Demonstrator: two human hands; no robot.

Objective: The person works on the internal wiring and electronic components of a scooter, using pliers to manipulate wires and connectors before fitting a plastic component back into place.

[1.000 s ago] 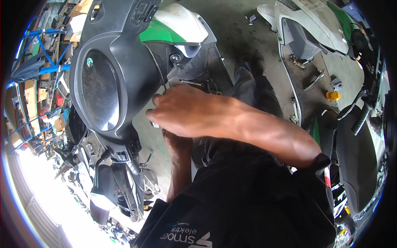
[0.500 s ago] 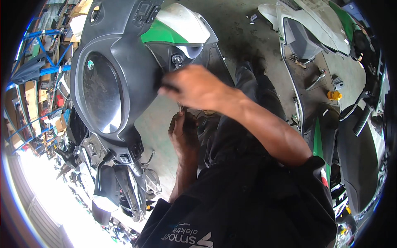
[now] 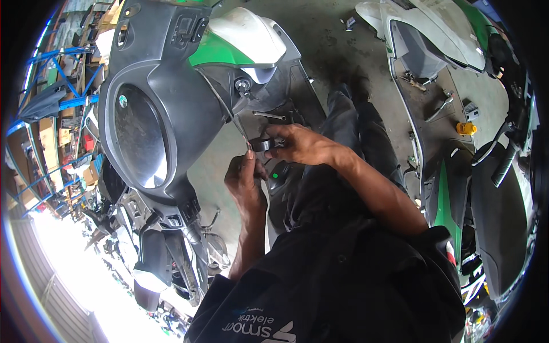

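Note:
My left hand (image 3: 247, 177) is closed, with thumb and finger pinching the end of a thin grey cable (image 3: 239, 123). The cable runs down from under the black front cover (image 3: 189, 106) of a scooter with green and white panels. Right beside that pinch, my right hand (image 3: 303, 144) grips a roll of black tape (image 3: 262, 144) between thumb and fingers. The roll sits close against the cable end; whether tape is wound on it is too small to tell. An ignition lock (image 3: 242, 86) shows on the scooter just above my hands.
At the right stands another scooter (image 3: 437, 34), with a yellow bottle (image 3: 466, 128) and a brake lever (image 3: 439, 107) on its floorboard. A dark scooter seat (image 3: 497, 228) lies close by my right side. Blue shelving (image 3: 71, 103) full of parts lines the far left.
My right hand has come down from beside the front cover to next to my left hand, and the tape roll is now plain to see. My left hand keeps pinching at nearly the same spot.

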